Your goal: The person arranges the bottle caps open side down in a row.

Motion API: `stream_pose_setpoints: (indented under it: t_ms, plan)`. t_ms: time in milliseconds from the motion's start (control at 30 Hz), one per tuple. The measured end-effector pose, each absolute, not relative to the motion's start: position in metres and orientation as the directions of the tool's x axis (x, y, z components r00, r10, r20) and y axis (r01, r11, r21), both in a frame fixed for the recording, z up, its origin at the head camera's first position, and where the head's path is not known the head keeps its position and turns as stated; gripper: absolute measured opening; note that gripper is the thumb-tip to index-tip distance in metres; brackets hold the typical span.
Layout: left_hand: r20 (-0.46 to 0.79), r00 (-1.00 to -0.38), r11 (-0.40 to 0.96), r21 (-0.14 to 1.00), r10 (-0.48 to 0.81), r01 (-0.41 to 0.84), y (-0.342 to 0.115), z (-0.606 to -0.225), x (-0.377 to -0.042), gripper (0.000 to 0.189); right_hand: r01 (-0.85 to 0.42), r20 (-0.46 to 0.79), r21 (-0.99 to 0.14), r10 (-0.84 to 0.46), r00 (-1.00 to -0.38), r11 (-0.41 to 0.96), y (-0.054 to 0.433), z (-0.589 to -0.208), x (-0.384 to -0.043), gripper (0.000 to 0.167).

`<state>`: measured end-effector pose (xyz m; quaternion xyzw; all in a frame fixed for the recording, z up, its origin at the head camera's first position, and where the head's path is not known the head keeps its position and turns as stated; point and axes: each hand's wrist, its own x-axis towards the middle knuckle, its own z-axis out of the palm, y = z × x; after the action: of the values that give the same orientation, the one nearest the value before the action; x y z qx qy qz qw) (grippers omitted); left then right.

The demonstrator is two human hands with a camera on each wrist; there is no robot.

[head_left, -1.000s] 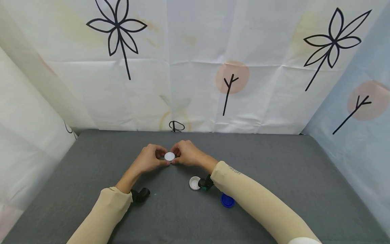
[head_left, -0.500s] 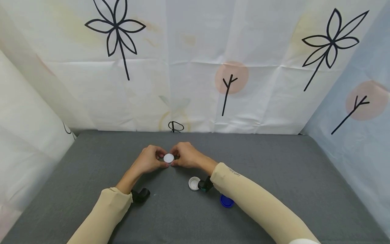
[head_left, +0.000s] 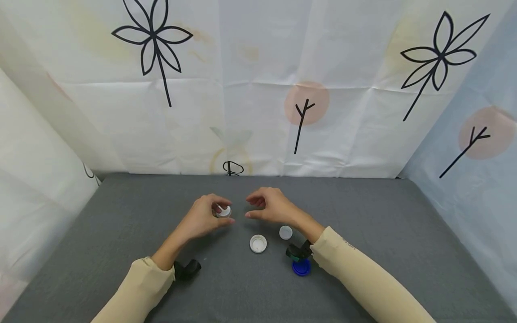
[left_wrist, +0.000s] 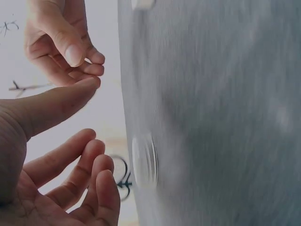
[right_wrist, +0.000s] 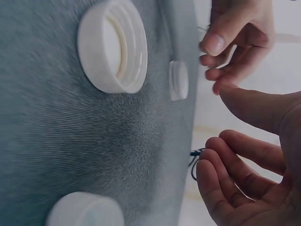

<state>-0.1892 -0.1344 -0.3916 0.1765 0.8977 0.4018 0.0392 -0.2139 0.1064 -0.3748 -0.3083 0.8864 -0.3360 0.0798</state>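
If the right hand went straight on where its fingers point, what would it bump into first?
Probably the left hand, which faces the right hand in the head view. The round white thing just beyond looks lower, on the grey table, though depth is unclear.

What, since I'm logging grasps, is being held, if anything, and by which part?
Nothing is held: the left hand and the right hand are empty, and the nearest white piece sits untouched on the table.

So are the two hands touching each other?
No, in the head view a strip of grey table shows between the left hand and the right hand.
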Motion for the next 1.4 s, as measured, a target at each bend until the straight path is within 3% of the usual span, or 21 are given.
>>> stream_pose_setpoints:
  t_ms: [367,633,800,1100,1400]
  plan:
    - [0.110,-0.864,0.494,0.782,0.491,0.380,-0.112,-0.398,-0.166,0.038,-0.539,0.133,-0.655,-0.622,-0.772,0.529,0.142,-0.383,-0.175,0.045]
    - [0.093,-0.850,0.476,0.794,0.518,0.377,-0.100,-0.407,-0.161,0.038,-0.607,0.134,-0.544,-0.654,-0.745,0.580,0.148,-0.395,-0.157,0.052]
    - [0.071,-0.838,0.498,0.776,0.541,0.387,-0.094,-0.409,-0.161,0.039,-0.624,0.134,-0.493,-0.655,-0.743,0.607,0.148,-0.404,-0.153,0.051]
    - [0.018,-0.845,0.528,0.773,0.534,0.351,-0.086,-0.407,-0.159,0.039,-0.613,0.146,-0.520,-0.646,-0.750,0.595,0.147,-0.409,-0.152,0.046]
    - [0.049,-0.855,0.549,0.747,0.517,0.375,-0.084,-0.411,-0.154,0.034,-0.625,0.175,-0.525,-0.645,-0.744,0.578,0.147,-0.412,-0.152,0.035]
